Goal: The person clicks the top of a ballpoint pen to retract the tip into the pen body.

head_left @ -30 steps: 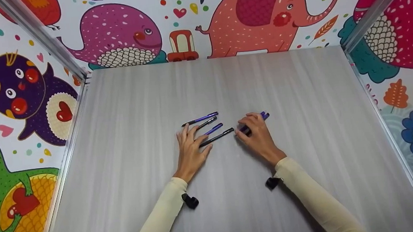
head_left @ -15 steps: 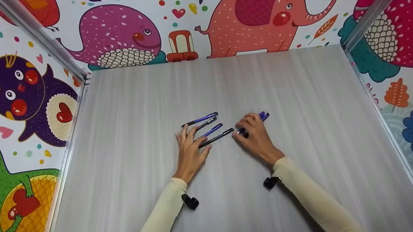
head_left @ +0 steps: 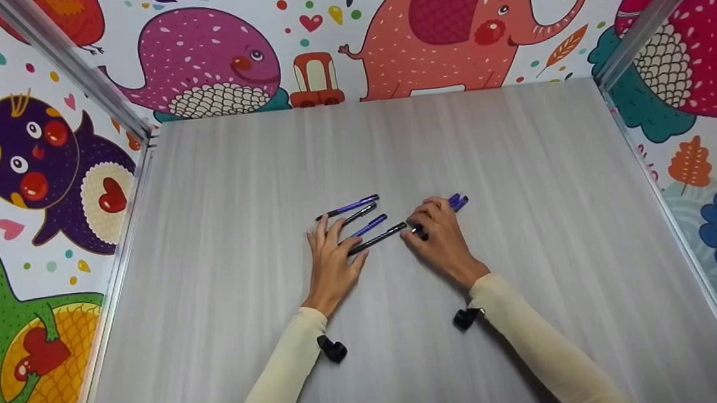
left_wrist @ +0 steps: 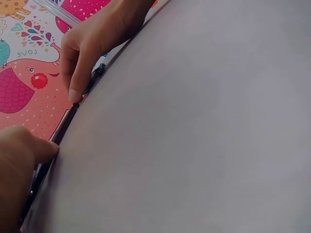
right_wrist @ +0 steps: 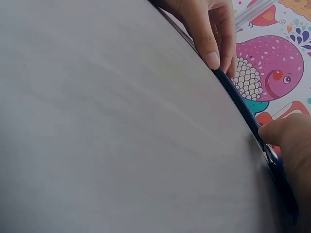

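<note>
Several blue and black pens lie slanted and roughly side by side on the table: a far blue pen (head_left: 351, 206), a black pen (head_left: 361, 213), a second blue pen (head_left: 370, 225) and a near black pen (head_left: 380, 237). My left hand (head_left: 331, 262) rests with spread fingers on their left ends. My right hand (head_left: 443, 236) has curled fingers and thumb around a few blue pens (head_left: 458, 202), whose tips show beyond it; the rest is hidden. Its thumb is by the near black pen's right end. In the right wrist view, a dark pen (right_wrist: 238, 102) runs between both hands.
The pale wood-grain table (head_left: 239, 173) is enclosed by printed panels with cartoon animals (head_left: 441, 32). Metal frame posts (head_left: 81, 70) stand at the back corners. A small black camera (head_left: 332, 348) sits at each wrist.
My right hand has shifted slightly left toward the near black pen's end. The left hand and the pens under it look almost unchanged.
</note>
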`<control>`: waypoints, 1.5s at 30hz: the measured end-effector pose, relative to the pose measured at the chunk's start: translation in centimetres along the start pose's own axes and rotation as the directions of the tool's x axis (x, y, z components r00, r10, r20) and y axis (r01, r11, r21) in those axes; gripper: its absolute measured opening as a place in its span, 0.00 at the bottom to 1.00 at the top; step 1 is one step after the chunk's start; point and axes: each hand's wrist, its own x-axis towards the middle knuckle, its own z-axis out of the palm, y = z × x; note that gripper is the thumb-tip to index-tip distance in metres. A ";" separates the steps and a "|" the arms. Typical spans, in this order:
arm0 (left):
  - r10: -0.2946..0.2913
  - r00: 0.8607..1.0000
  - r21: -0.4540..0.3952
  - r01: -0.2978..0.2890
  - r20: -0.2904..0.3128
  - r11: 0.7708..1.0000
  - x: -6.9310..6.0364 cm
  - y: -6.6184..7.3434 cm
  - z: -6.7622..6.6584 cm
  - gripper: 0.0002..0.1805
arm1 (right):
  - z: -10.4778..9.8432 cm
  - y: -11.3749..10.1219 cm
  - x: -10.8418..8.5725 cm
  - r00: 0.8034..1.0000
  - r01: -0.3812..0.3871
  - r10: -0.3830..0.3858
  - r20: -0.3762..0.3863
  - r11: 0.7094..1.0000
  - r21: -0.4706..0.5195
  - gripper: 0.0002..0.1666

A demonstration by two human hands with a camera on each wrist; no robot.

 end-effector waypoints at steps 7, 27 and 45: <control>0.008 1.000 0.008 -0.008 0.002 1.000 0.3 0.2 0.3 0.12 | 0.1 -0.6 0.0 0.999 -0.036 0.036 0.021 0.999 -0.016 0.12; 0.016 0.999 -0.014 -0.017 -0.048 1.000 1.5 2.6 0.3 0.05 | -0.9 -2.0 0.3 1.000 0.011 -0.010 -0.027 1.000 0.028 0.14; 0.033 0.998 -0.247 -0.045 -0.056 0.968 3.1 5.3 0.6 0.05 | -4.3 -2.8 0.5 0.978 0.153 -0.152 -0.143 0.988 -0.005 0.25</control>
